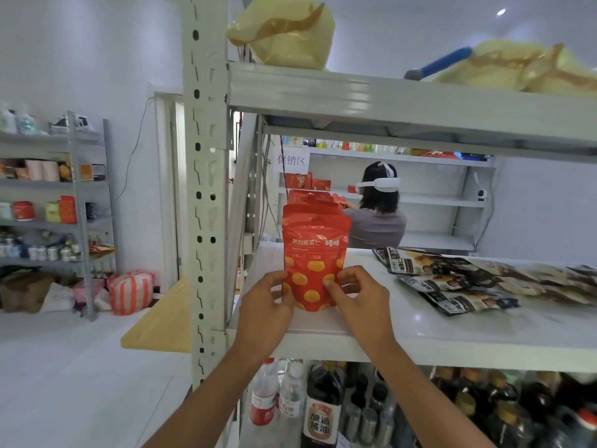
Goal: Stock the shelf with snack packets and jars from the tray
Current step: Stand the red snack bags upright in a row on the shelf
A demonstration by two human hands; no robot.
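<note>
Both hands are up at the middle shelf here. The left hand pinches the lower left edge of a red snack packet, and the right hand pinches its lower right corner, the fingers curled onto the front of the bag. The packet stands upright near the front left of the white shelf, just beside the grey metal post. It's right in front of a row of matching red packets that runs back from it; whether it touches the one behind, I can't tell.

Off to the right on the same shelf, dark snack packets lie flat and overlapping, well apart from the red one. Up on the top level sit yellow plastic bags. Down below, there's a dark soy sauce bottle next to clear bottles with red labels.

Through the shelf, another person in a white headset faces a far rack. On the left wall stands a second rack of mixed goods.
</note>
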